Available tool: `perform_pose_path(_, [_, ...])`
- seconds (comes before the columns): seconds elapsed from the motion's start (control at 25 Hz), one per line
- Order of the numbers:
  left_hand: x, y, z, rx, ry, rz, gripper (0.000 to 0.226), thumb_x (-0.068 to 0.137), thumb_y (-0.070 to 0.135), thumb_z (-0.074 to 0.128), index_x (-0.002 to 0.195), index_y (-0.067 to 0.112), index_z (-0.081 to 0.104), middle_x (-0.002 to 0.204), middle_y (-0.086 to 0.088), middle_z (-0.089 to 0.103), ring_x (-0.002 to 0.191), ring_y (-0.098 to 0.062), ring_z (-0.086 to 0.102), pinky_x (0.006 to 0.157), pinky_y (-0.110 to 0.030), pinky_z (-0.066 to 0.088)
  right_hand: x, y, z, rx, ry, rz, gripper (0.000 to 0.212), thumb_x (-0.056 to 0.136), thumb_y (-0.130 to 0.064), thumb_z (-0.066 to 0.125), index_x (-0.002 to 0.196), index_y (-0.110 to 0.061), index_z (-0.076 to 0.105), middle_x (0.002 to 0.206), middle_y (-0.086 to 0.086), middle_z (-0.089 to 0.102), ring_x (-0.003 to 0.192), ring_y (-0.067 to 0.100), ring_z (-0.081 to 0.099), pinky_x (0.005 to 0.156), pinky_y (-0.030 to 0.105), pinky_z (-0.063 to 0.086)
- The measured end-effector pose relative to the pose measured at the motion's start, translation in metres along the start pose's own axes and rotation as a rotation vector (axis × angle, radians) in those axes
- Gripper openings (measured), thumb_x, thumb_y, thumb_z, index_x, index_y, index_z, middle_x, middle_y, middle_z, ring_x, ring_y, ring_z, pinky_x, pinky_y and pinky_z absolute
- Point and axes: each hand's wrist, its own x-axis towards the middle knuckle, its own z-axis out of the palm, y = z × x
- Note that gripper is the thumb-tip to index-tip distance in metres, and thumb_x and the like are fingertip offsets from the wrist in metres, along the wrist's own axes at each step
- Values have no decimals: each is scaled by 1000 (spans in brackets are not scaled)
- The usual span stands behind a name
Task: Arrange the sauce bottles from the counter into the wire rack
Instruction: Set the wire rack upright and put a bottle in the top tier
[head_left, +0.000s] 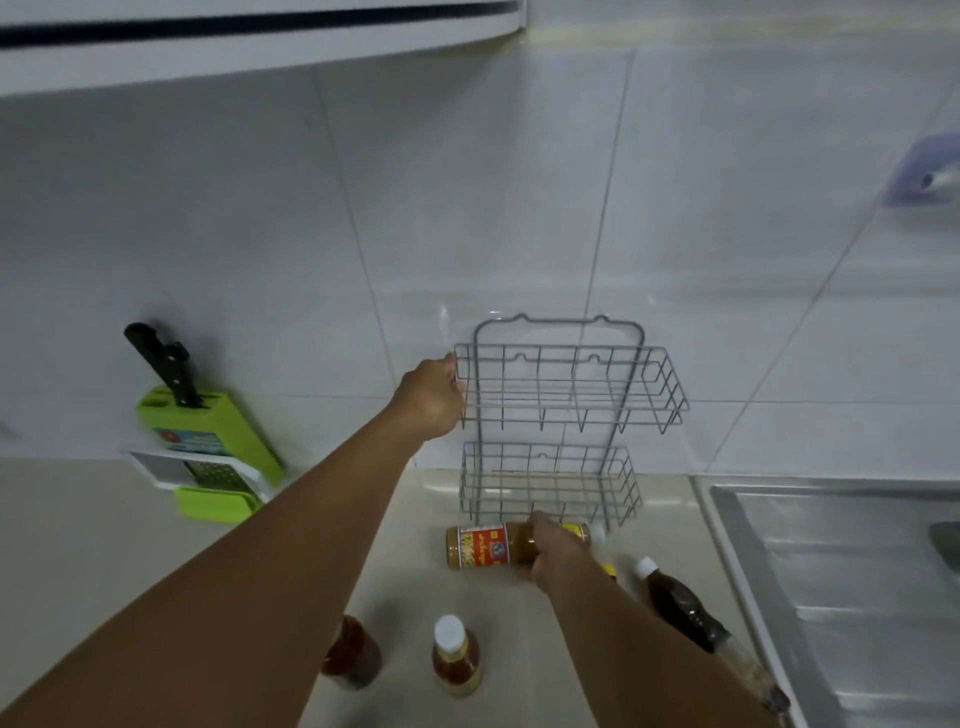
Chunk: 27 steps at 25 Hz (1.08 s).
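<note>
A grey two-tier wire rack (649, 387) stands on the counter against the tiled wall, both tiers empty. My left hand (432, 397) grips the left edge of its upper tier. My right hand (558, 551) is closed on a brown sauce bottle (480, 545) with a red and yellow label, held sideways just in front of the lower tier. On the counter stand an orange sauce bottle with a white cap (456, 657) and a reddish bottle (352, 654) partly hidden by my left arm. A dark bottle with a white cap (675, 603) lies to the right of my right arm.
A green knife block (218, 431) holding a black-handled knife (161, 364) leans at the wall on the left, with a green and white grater (208, 480) in front. A steel sink (841, 571) fills the right side. A cabinet (234, 41) hangs overhead.
</note>
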Motion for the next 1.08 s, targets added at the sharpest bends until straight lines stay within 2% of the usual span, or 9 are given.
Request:
perform_pose_path(0.12, [-2, -3, 3, -33, 3, 0, 58, 104, 10, 41, 159, 18, 23, 154, -5, 45, 142, -22, 43, 93, -16, 26, 24, 8, 0, 7, 20, -39, 66, 56, -50, 78, 100, -4, 65, 89, 19, 74, 78, 34, 76, 77, 51, 65])
perform_pose_path(0.2, [-5, -5, 5, -50, -5, 9, 59, 104, 8, 38, 159, 20, 21, 155, -4, 43, 143, -22, 41, 93, -17, 27, -42, -4, -5, -1, 66, -113, 75, 58, -48, 81, 108, 1, 55, 96, 14, 66, 87, 32, 71, 80, 49, 65])
perform_pose_path(0.28, [-9, -7, 7, -73, -4, 19, 58, 105, 11, 35, 160, 22, 19, 157, -3, 40, 144, -22, 39, 94, -18, 28, -98, -14, -12, -32, 106, -309, 68, 74, -30, 83, 120, -5, 41, 102, 11, 59, 95, 31, 64, 82, 43, 61])
perform_pose_path(0.36, [-10, -12, 10, -121, -4, 18, 56, 106, 14, 33, 160, 24, 19, 162, -2, 33, 148, -22, 34, 106, -21, 29, -141, -27, -26, -184, 53, -559, 53, 77, -20, 82, 114, -8, 46, 101, 9, 66, 89, 26, 65, 71, 32, 54])
perform_pose_path(0.48, [-10, -17, 12, -224, -16, 8, 55, 105, 17, 34, 159, 25, 23, 164, -1, 30, 151, -22, 29, 123, -38, 27, -205, -63, -52, -392, -93, -905, 39, 69, -19, 88, 95, -21, 59, 85, -1, 76, 76, 13, 74, 65, 25, 59])
perform_pose_path(0.6, [-11, -15, 11, -332, -24, -18, 54, 104, 17, 37, 156, 24, 31, 160, 2, 37, 147, -23, 37, 120, -42, 34, -271, -112, -69, -500, -95, -1143, 42, 67, -25, 92, 92, -32, 59, 84, -9, 78, 76, 1, 74, 67, 18, 61])
perform_pose_path(0.72, [-10, -18, 12, -438, -60, -29, 51, 101, 23, 40, 151, 29, 43, 153, 5, 49, 139, -22, 48, 117, -43, 38, -319, -162, -65, -414, -1, -1345, 46, 69, -30, 93, 98, -34, 57, 86, -15, 74, 78, -3, 72, 65, 9, 56])
perform_pose_path(0.92, [-24, -10, 6, -528, -64, -38, 47, 105, 17, 36, 151, 24, 43, 154, 0, 47, 143, -26, 42, 120, -47, 34, -328, -212, -27, -443, 28, -1410, 59, 73, -37, 90, 119, -21, 56, 108, 0, 74, 96, 18, 73, 86, 38, 63])
perform_pose_path(1.08, [-21, -11, 5, -538, -60, -40, 48, 105, 15, 33, 150, 26, 44, 155, 1, 46, 144, -26, 41, 119, -48, 34, -308, -216, 3, -595, -46, -1391, 64, 76, -34, 89, 128, -19, 54, 118, 5, 72, 106, 25, 71, 93, 46, 62])
